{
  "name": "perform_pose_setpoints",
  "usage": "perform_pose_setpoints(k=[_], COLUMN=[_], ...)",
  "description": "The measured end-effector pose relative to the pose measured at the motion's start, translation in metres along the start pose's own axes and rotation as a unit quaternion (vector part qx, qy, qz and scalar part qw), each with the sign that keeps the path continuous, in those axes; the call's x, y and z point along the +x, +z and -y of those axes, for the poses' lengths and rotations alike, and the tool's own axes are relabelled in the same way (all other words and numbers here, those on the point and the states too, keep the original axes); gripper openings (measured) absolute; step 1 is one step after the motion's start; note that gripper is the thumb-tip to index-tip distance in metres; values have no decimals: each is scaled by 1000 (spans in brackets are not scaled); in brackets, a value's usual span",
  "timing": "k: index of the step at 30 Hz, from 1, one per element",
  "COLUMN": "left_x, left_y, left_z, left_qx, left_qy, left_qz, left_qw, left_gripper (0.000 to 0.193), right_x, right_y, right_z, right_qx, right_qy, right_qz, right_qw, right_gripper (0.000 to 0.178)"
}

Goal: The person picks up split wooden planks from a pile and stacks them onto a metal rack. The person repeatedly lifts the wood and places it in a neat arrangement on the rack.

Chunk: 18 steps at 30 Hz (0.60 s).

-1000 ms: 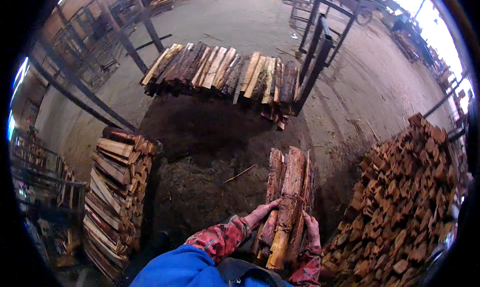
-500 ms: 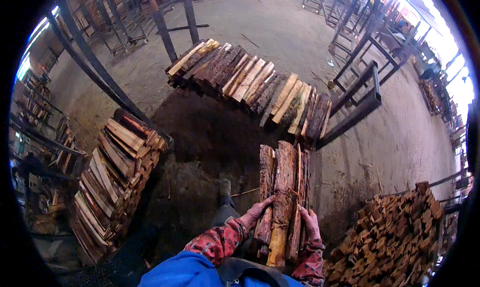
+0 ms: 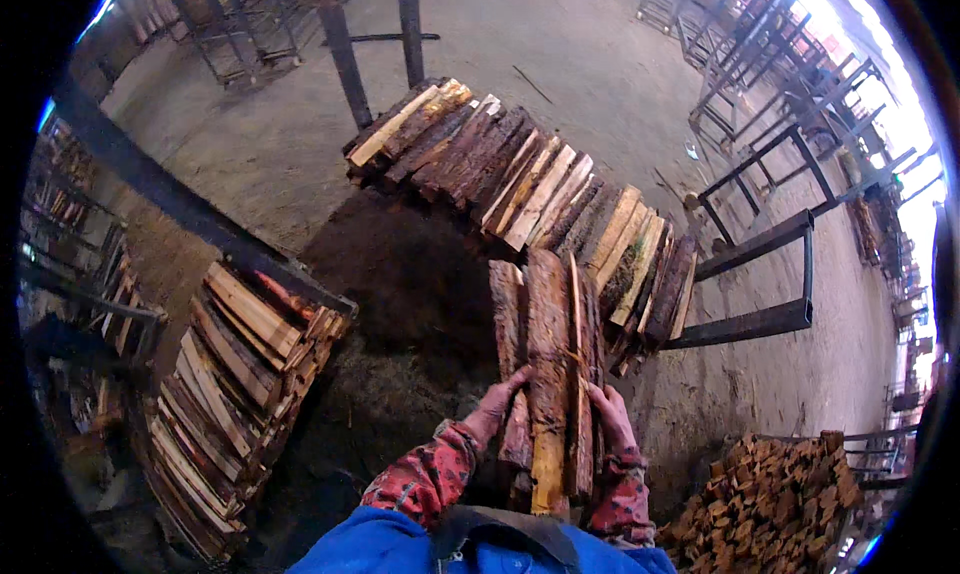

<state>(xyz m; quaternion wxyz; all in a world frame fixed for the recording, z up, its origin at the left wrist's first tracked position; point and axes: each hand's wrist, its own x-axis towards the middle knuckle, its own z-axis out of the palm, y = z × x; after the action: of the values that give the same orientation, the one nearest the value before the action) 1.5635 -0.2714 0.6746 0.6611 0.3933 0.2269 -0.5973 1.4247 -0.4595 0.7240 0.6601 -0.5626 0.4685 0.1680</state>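
Note:
Several long split logs with rough bark form a bundle of firewood [image 3: 546,374] in front of my body, its far end pointing away from me. My left hand [image 3: 494,406] grips the bundle's left side, thumb on top of the bark. My right hand [image 3: 612,415] presses against its right side, fingers partly hidden by the wood. Both hands are closed on it. Just beyond the bundle's far end lies a long row of stacked firewood [image 3: 510,179], held at its right end by a dark metal frame [image 3: 755,319].
At the left stands another stack of split wood [image 3: 215,364] beside a dark metal post [image 3: 190,199]. A large pile of log ends [image 3: 765,499] rises at the lower right. Empty metal racks [image 3: 735,94] stand further off on the dusty floor [image 3: 560,34].
The bundle and both hands have shifted up and slightly left in the picture, closer to the row of firewood. My view has turned, so the row and metal frame appear further right.

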Motion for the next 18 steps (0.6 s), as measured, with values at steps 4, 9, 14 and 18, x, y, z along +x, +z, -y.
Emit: perform_pose_setpoints(k=[4, 9, 14, 18], left_x=[21, 66, 95, 119], left_y=[3, 6, 16, 21], left_z=[-60, -126, -198, -224], left_qx=[-16, -87, -34, -44], left_qy=[29, -17, 66, 28], left_qz=[-18, -4, -33, -67], left_qw=[999, 996, 997, 996], left_gripper=[63, 60, 52, 58], right_x=[52, 106, 178, 188], right_y=[18, 21, 26, 21], right_z=[38, 110, 155, 208], right_qx=[33, 27, 46, 24], right_qy=[-93, -77, -80, -78], right_qz=[-66, -44, -32, -50], right_qw=[993, 996, 995, 995], right_gripper=[71, 68, 72, 71])
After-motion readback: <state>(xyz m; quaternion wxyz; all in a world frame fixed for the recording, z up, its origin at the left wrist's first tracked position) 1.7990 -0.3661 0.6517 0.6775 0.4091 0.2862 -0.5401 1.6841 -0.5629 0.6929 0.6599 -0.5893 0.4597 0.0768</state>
